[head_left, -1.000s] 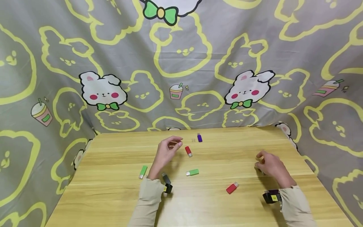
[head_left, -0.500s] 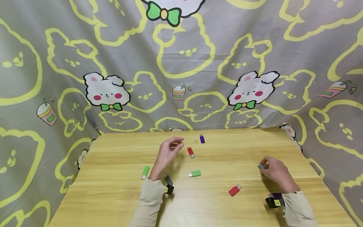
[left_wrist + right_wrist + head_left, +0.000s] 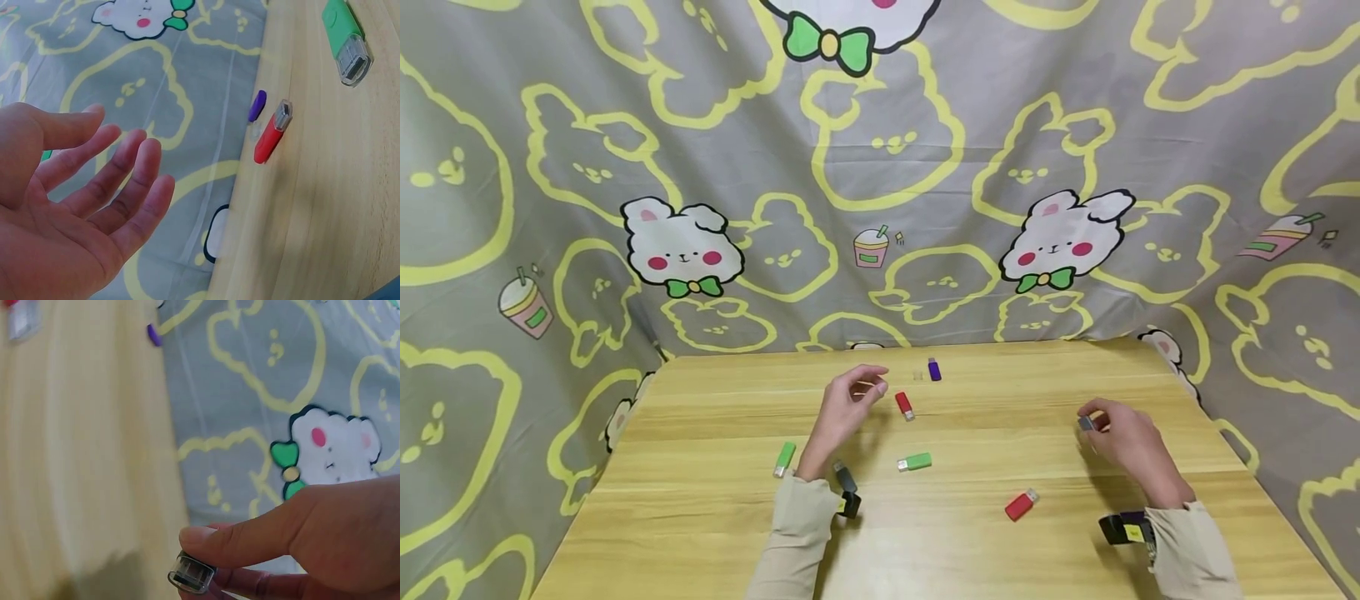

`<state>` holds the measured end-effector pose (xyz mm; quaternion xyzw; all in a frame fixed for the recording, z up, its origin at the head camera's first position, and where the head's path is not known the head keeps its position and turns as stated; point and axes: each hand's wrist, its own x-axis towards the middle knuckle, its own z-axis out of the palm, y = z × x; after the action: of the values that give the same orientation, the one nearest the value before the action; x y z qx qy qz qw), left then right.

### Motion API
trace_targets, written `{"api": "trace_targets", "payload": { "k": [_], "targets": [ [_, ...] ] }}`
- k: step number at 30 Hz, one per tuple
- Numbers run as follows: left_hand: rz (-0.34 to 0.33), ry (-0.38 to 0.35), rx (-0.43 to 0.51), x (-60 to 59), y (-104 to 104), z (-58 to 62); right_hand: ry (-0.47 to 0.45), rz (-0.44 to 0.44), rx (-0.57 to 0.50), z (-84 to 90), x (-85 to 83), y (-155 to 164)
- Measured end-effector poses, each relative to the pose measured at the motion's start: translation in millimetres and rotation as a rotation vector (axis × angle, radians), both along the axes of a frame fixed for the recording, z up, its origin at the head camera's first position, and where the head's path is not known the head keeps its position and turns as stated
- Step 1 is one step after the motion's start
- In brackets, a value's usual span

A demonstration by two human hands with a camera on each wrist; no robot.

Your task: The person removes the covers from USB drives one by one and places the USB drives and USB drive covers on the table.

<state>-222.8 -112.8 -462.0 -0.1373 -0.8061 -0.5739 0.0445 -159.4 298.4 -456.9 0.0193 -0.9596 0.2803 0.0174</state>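
My right hand [image 3: 1123, 442] pinches a small clear-ended USB cap [image 3: 1086, 423] between thumb and fingers, lifted just above the wooden surface [image 3: 700, 508], well to the right of the red USB stick [image 3: 905, 406] I use as my landmark. My left hand [image 3: 842, 408] hovers just left of that stick, fingers loosely relaxed, its grip holding nothing. A purple USB stick [image 3: 934, 370] lies just behind it, a green USB stick [image 3: 914, 462] just in front.
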Motion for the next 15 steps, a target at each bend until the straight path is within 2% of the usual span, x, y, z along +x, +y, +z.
{"api": "trace_targets", "payload": {
  "k": [4,11,15],
  "targets": [
    [0.006,-0.005,0.005,2.4,1.3,3.9,0.057,0.033,-0.009,10.5,-5.4,-9.4],
    [-0.023,-0.008,0.012,19.9,3.8,35.7,0.217,0.03,-0.092,17.3,-14.1,-33.0],
    [-0.026,0.004,0.016,23.6,3.1,41.1,0.318,0.004,-0.173,16.0,-21.0,-52.7]
  ]
}}
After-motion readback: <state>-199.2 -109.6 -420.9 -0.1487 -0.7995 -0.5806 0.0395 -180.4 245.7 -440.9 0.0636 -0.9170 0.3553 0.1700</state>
